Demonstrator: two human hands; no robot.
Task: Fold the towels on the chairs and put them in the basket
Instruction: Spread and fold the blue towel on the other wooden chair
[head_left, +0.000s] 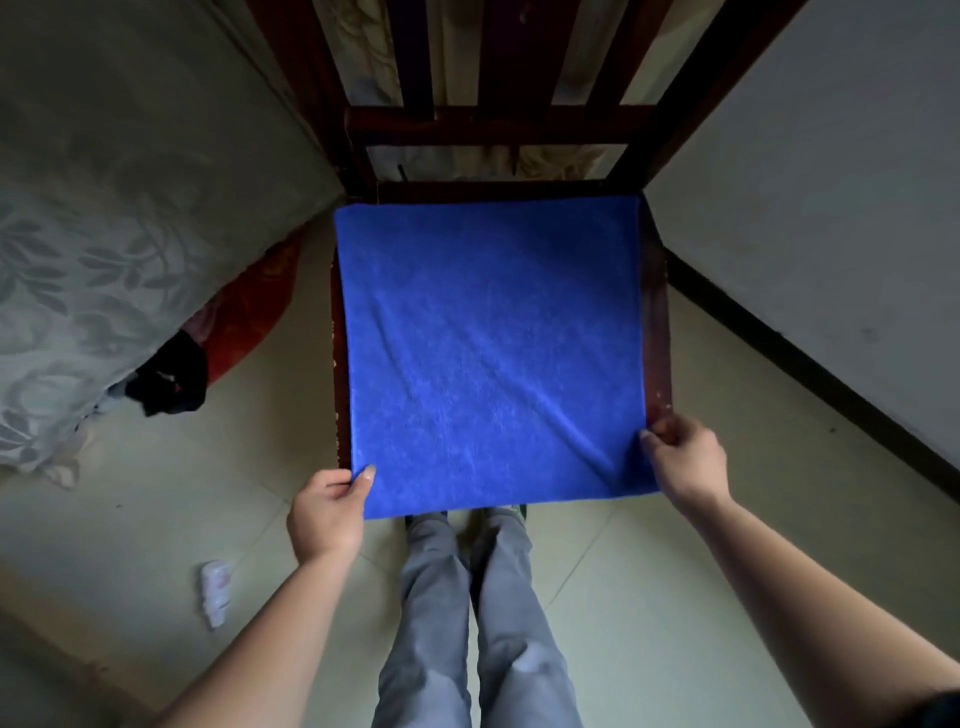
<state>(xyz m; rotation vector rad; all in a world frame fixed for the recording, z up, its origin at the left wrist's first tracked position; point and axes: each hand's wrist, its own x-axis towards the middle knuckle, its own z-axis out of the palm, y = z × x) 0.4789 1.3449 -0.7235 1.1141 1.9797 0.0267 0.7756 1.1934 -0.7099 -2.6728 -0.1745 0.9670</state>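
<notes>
As I watch: left hand (326, 512), right hand (684, 457) each pinch near corner of one blue towel (493, 353), flat on one chair (655, 291).

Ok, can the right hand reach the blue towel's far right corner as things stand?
Probably yes: the right hand pinches the blue towel's near corner, and nothing lies on the towel in its way.

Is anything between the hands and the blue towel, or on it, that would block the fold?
Nothing visible. The left hand and right hand each pinch a near corner of the blue towel, spread flat on the chair with nothing on it. The basket is out of view, so that path is unknown.
</notes>
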